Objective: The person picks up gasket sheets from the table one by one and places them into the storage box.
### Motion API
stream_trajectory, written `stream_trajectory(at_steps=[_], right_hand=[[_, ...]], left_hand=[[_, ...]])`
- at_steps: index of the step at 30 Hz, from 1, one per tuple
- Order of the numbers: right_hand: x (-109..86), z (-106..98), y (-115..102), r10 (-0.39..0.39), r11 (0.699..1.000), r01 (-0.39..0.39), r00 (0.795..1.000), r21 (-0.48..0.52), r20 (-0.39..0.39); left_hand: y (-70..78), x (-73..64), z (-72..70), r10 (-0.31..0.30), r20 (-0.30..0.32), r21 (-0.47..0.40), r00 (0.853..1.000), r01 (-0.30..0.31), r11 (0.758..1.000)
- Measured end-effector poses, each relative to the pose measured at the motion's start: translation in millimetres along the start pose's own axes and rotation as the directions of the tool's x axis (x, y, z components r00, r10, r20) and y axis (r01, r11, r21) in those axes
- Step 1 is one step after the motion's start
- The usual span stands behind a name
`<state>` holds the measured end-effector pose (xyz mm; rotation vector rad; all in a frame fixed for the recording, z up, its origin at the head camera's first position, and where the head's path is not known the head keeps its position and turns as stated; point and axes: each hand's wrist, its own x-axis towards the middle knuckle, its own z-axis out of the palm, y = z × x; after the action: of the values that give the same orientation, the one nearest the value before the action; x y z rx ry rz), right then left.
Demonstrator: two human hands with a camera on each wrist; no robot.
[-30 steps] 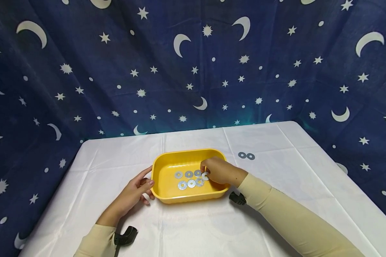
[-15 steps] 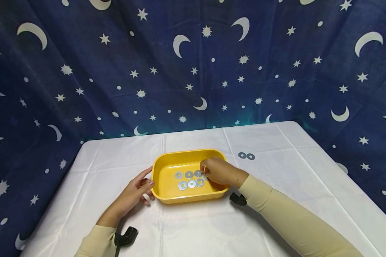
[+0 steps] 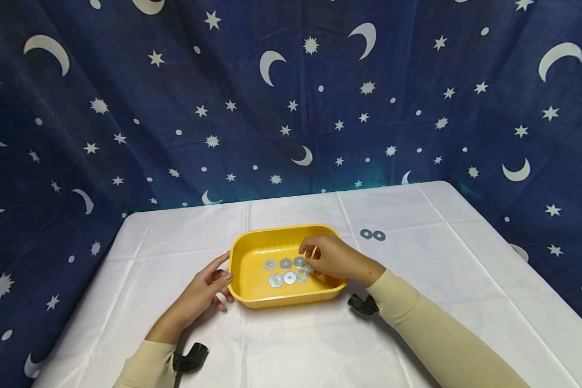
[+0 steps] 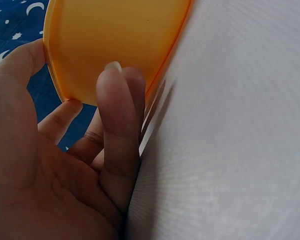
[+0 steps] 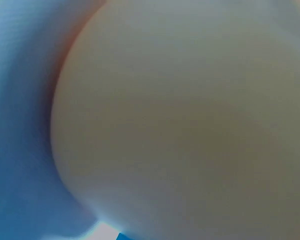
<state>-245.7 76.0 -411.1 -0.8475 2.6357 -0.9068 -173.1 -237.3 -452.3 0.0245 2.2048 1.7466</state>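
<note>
A yellow tray [image 3: 267,299] sits on the table. Inside it lie several flat metal washers, among them a front-row washer [image 3: 276,280] and a back-row washer [image 3: 270,264]. My left hand [image 3: 199,293] is at the tray's left end, fingers touching its rim from outside; the left wrist view shows fingertips against the tray wall [image 4: 115,40]. My right hand [image 3: 337,257] reaches over the tray's right side with bent fingers, right at a partly covered washer [image 3: 310,268]. I cannot tell whether they pinch it. The right wrist view is mostly filled by a blurred pale surface.
Two grey washers [image 3: 372,235] lie side by side on the white tablecloth [image 3: 291,345], to the right behind the tray. A dark blue curtain [image 3: 242,134] with moons and stars hangs beyond the table. Black wrist cameras are strapped near both hands.
My right hand has shifted slightly right, and its fingers look a little more spread. The washer beneath it is more covered than a second ago. My left hand and the tray stay put.
</note>
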Motion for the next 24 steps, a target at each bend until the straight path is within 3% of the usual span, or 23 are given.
stream_trajectory(at_steps=[8, 18, 24], right_hand=[[-6.0, 1.2, 6.0, -0.111, 0.992, 0.116, 0.989, 0.057, -0.096], [-12.8, 2.9, 7.8, -0.143, 0.981, 0.16, 0.978, 0.108, -0.154], [-15.4, 4.0, 8.8, -0.153, 0.976, 0.18, 0.968, 0.122, -0.199]], left_hand=[[-7.9, 4.2, -1.0, 0.005, -0.021, 0.032, 1.0, -0.004, 0.999], [-8.0, 4.4, -0.5, -0.015, -0.035, 0.029, 0.999, 0.016, 0.999], [-6.7, 2.9, -0.5, 0.002, -0.017, 0.031, 1.0, -0.002, 1.0]])
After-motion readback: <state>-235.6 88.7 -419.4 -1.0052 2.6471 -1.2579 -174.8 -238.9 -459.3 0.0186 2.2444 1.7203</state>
